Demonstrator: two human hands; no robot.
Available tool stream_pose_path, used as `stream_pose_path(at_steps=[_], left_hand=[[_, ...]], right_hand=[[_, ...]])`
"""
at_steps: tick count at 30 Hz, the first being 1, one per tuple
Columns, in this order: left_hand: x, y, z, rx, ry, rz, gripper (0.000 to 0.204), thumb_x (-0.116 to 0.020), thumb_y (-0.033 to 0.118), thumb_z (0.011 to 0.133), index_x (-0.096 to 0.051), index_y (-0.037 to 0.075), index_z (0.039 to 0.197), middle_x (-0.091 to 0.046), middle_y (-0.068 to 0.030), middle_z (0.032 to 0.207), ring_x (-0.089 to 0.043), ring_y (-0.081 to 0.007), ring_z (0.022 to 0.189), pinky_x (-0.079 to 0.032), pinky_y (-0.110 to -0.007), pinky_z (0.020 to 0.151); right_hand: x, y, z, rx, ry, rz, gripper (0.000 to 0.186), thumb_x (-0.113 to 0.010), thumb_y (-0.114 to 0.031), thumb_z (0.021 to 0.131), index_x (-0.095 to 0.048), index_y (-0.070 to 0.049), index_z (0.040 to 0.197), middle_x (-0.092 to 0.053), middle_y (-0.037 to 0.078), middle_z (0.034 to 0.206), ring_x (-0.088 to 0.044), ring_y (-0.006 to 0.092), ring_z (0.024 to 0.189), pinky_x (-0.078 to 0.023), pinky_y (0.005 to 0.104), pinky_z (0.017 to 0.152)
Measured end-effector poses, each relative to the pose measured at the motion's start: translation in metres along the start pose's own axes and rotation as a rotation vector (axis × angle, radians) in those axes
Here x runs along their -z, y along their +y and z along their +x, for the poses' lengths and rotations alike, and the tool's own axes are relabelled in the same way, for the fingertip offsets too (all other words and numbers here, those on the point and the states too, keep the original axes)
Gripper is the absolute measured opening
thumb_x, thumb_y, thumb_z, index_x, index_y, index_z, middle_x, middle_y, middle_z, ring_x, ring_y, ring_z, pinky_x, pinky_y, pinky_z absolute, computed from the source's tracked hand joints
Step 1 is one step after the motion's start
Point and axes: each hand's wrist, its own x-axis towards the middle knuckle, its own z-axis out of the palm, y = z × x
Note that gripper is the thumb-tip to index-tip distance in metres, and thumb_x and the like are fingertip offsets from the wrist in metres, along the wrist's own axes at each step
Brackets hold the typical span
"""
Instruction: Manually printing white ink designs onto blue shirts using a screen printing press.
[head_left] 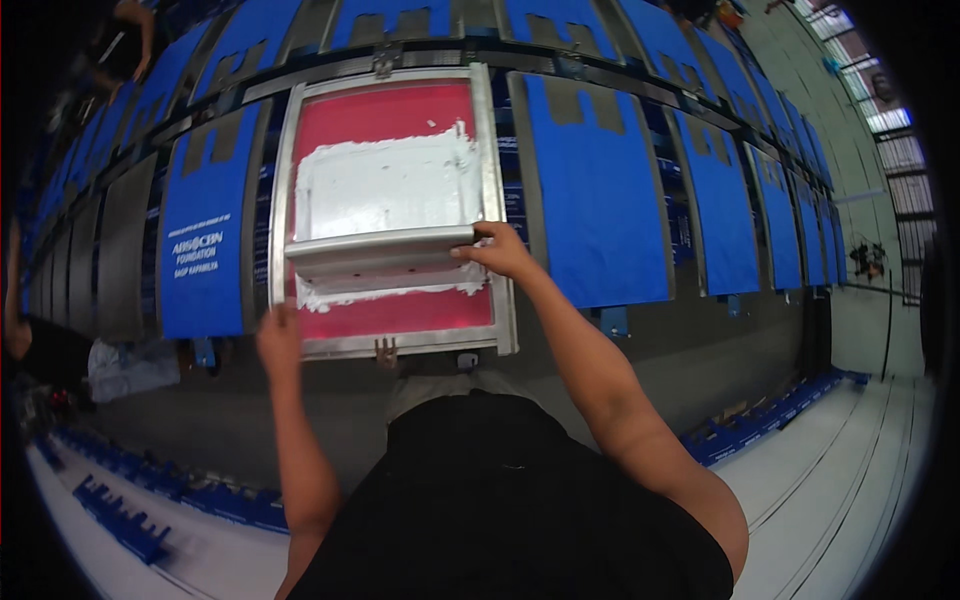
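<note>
A screen printing frame (487,150) with pale metal sides and pink-red mesh (385,112) lies in front of me. White ink (390,190) covers the mesh's middle in a thick, ragged-edged layer. Across the ink rests a long grey squeegee (375,258), tilted slightly up to the right. My right hand (500,250) is closed on its right end, thumb below and fingers on top. Beside the lower left side of the frame is my left hand (280,335). It is blurred, so I cannot make out its fingers or whether they grip the frame.
Blue bag-shaped pieces lie on grey boards in rows; one blue piece (595,200) is to the right, a printed blue piece (200,240) to the left. A metal hinge clamp (382,62) sits at the frame's far edge. Another person (120,45) is at far left.
</note>
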Motion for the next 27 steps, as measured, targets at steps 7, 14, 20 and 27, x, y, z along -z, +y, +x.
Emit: stream_pose_path(at_steps=[7,14,20,27], left_hand=[[-0.015,-0.100,0.078,0.036,-0.057,-0.332,0.046,-0.050,0.029,0.099,-0.050,-0.004,0.132,-0.059,-0.0208,0.125,-0.056,-0.0271,0.116,-0.040,-0.032,0.100],[-0.039,-0.008,0.006,0.130,-0.107,-0.660,0.051,-0.051,0.028,0.099,-0.044,-0.007,0.136,-0.053,-0.0198,0.134,-0.050,-0.0207,0.122,-0.038,-0.030,0.102],[-0.175,0.107,-0.043,0.041,-0.153,-0.672,0.047,-0.053,0.029,0.099,-0.051,-0.005,0.131,-0.059,-0.0181,0.127,-0.053,-0.0196,0.117,-0.040,-0.029,0.099],[-0.256,0.214,-0.096,0.067,-0.176,-0.584,0.049,-0.051,0.034,0.099,-0.053,-0.006,0.128,-0.063,-0.0148,0.118,-0.057,-0.0178,0.107,-0.043,-0.029,0.094]], right_hand=[[-0.023,0.026,0.030,-0.103,0.089,0.124,0.041,-0.081,-0.029,0.069,-0.071,0.000,0.097,-0.070,0.008,0.084,-0.063,0.0145,0.076,-0.049,0.0289,0.073],[0.087,-0.001,-0.041,-0.223,0.085,0.146,0.034,-0.081,-0.017,0.070,-0.070,0.000,0.098,-0.068,0.004,0.087,-0.061,0.0135,0.079,-0.048,0.0283,0.073],[0.244,0.061,-0.112,-0.194,0.253,0.174,0.037,-0.080,-0.013,0.068,-0.069,0.004,0.100,-0.070,0.009,0.090,-0.064,0.0159,0.082,-0.049,0.0289,0.078],[0.362,0.122,-0.143,-0.205,0.228,0.246,0.036,-0.078,-0.009,0.068,-0.069,0.005,0.100,-0.070,0.010,0.090,-0.064,0.0168,0.083,-0.050,0.0290,0.079]])
